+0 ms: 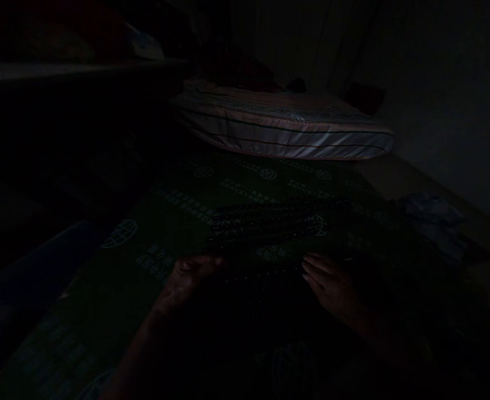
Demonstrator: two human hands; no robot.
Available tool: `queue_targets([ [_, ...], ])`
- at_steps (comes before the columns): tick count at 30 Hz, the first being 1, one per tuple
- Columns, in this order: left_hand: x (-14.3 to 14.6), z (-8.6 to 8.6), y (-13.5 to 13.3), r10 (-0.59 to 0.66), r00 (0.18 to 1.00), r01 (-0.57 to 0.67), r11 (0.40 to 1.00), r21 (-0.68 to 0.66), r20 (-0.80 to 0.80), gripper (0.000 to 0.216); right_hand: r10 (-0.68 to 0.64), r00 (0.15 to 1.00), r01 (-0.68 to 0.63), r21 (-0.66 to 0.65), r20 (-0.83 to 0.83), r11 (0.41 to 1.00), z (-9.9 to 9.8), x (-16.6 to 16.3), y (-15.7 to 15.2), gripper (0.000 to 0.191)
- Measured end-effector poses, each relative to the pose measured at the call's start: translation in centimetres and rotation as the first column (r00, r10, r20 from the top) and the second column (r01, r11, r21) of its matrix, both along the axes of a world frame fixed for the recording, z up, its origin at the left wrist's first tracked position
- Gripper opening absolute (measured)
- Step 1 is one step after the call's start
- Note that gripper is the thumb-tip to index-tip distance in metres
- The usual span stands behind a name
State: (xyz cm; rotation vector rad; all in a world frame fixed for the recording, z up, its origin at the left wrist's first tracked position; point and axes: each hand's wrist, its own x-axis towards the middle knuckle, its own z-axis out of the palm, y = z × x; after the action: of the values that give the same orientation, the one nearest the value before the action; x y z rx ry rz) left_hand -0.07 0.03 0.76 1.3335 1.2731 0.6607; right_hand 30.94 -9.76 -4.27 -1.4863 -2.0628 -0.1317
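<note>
The picture is very dark. Between my hands lies a dark cloth (261,300) with small white dots, and its far edge runs nearly straight from one hand to the other. My left hand (193,272) is closed in a pinch at the left end of that edge. At the right end, my right hand (330,283) rests with fingers stretched out over the cloth, its thumb hidden. Just beyond both hands is a second dark dotted cloth (265,219), lying in long narrow folds.
Green sheeting (178,194) printed with pale globes and lettering spreads under the cloth. A striped mattress (286,133) lies behind it. To the right is a crumpled pale blue cloth (432,219) near the wall (449,122). A raised ledge (61,72) stands at left.
</note>
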Motion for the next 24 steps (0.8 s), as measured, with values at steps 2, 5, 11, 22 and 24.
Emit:
queue_targets([
  [2,-0.1,-0.2,0.1,-0.009,1.0,0.01,1.0,0.011,-0.002,0.034,-0.031,0.998,0.03,0.005,0.058,1.0,-0.1,-0.2,-0.5,0.026],
  [5,-0.4,-0.7,0.2,-0.023,1.0,0.023,1.0,0.012,-0.004,0.034,-0.054,0.992,0.054,-0.004,0.113,0.999,-0.1,-0.4,-1.1,0.029],
  [11,-0.9,-1.2,0.5,-0.041,0.999,0.041,0.999,-0.011,-0.001,0.036,-0.054,0.983,0.067,-0.066,0.175,0.996,-0.1,-0.4,-1.4,0.033],
  [22,-0.4,-0.7,0.3,0.001,1.0,-0.001,1.0,-0.02,-0.027,0.036,-0.056,0.968,0.067,-0.035,0.243,0.997,-0.1,-0.6,-1.5,0.032],
  [24,-0.4,-0.7,0.3,0.008,1.0,-0.008,1.0,-0.001,-0.022,0.035,-0.047,0.968,0.055,-0.025,0.246,0.998,-0.1,-0.6,-1.5,0.031],
])
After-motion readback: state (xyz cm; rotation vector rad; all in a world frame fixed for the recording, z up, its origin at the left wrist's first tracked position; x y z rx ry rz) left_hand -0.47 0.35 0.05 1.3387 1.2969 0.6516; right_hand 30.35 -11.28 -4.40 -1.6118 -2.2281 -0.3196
